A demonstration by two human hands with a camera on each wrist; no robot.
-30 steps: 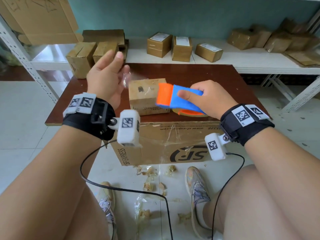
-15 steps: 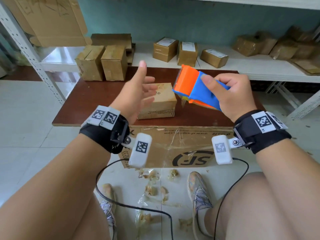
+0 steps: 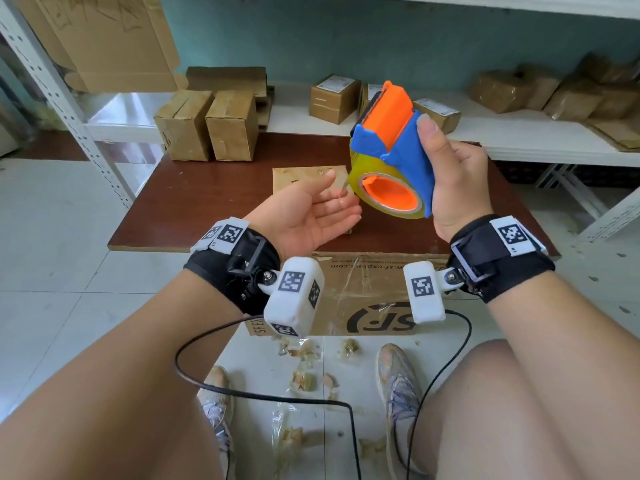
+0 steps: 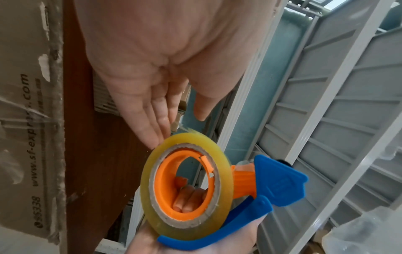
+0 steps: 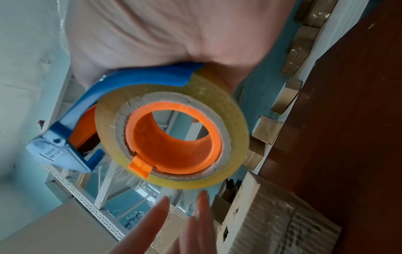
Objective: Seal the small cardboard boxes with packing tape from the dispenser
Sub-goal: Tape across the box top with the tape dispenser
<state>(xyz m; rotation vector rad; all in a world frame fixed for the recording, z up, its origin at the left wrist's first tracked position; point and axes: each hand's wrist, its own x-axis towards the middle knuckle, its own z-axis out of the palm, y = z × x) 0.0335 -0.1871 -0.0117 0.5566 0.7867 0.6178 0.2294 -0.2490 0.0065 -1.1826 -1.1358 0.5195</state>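
Right hand (image 3: 460,188) grip wraps the blue-orange tape dispenser (image 3: 394,150), held raised above the desk (image 3: 194,209), cutter end up. Left hand (image 3: 308,213) grip released, palm up, fingertips (image 4: 152,137) at the tape roll (image 4: 185,189) edge. Left wrist view only: right fingers visible through the orange core. Right wrist view only: loose clear tape hanging off the roll toward the left fingers. Small cardboard box (image 3: 294,176) sits on the brown desk behind the left hand. More boxes on the white shelf (image 3: 519,133); scraps on the tiled floor (image 3: 52,254).
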